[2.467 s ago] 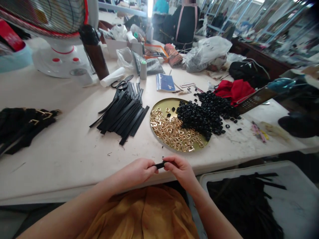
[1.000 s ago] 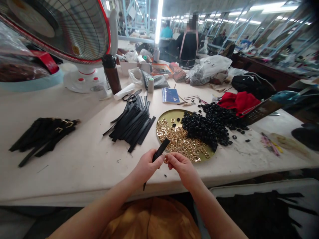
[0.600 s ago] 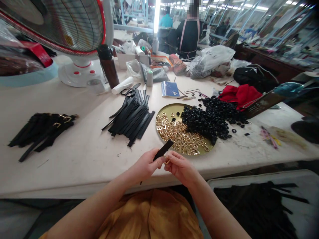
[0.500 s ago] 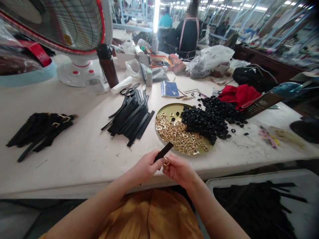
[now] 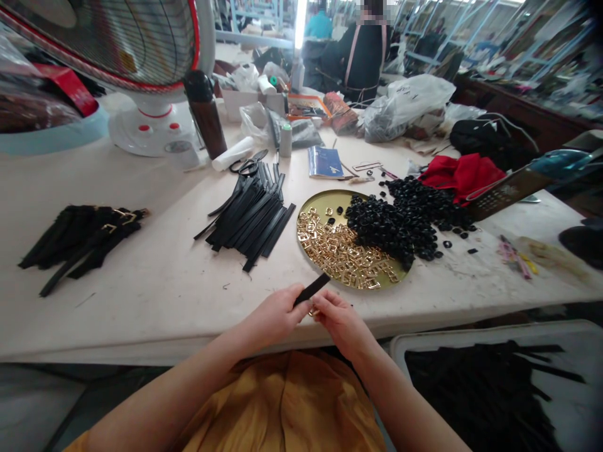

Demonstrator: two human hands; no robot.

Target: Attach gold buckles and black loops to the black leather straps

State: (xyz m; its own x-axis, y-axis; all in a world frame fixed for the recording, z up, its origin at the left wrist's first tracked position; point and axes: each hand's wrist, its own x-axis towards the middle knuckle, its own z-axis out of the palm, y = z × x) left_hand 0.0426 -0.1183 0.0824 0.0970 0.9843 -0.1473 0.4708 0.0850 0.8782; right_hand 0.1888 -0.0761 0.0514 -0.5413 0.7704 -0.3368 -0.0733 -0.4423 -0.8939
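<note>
As left hand (image 5: 276, 316) pinches it, black strap (image 5: 312, 289) points up-right, diagonal axis

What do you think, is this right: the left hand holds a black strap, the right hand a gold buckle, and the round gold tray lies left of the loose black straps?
Not fully. In the head view the round gold tray lies right of the loose black straps, not left. The left hand does hold the black strap, the right hand the gold buckle.

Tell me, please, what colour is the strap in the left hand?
The strap is black, beside a gold buckle; head view.
</note>
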